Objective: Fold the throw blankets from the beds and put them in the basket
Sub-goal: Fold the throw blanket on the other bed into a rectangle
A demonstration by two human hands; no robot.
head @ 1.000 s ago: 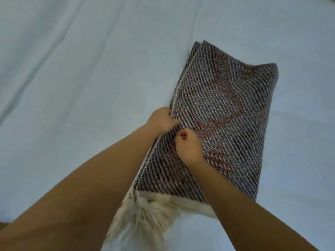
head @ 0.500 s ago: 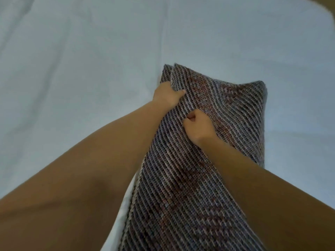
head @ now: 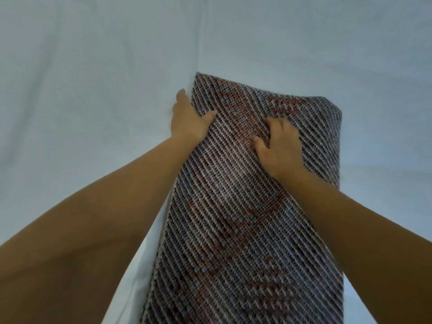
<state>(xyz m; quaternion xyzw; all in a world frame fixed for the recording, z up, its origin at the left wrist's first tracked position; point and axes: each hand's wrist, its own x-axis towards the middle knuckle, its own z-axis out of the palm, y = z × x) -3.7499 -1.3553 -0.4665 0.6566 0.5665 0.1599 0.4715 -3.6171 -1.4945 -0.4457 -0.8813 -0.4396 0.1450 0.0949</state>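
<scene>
A dark woven throw blanket (head: 245,218) with diagonal stripes and a reddish pattern lies folded into a long strip on the bed. It runs from the bottom of the view up to its far end. My left hand (head: 189,120) grips the strip's left edge near that far end, thumb on top and fingers along the side. My right hand (head: 278,146) sits on top of the blanket, a little nearer to me. Its fingers are curled into the fabric. The basket is not in view.
A pale blue-white bed sheet (head: 93,90) with soft creases surrounds the blanket on all sides. My forearms cross the lower part of the view and hide the sheet there.
Both hands have slid along the blanket toward its far end and moved apart. The fringed near end has dropped out of view. The right hand's tight pinch has loosened into curled fingers.
</scene>
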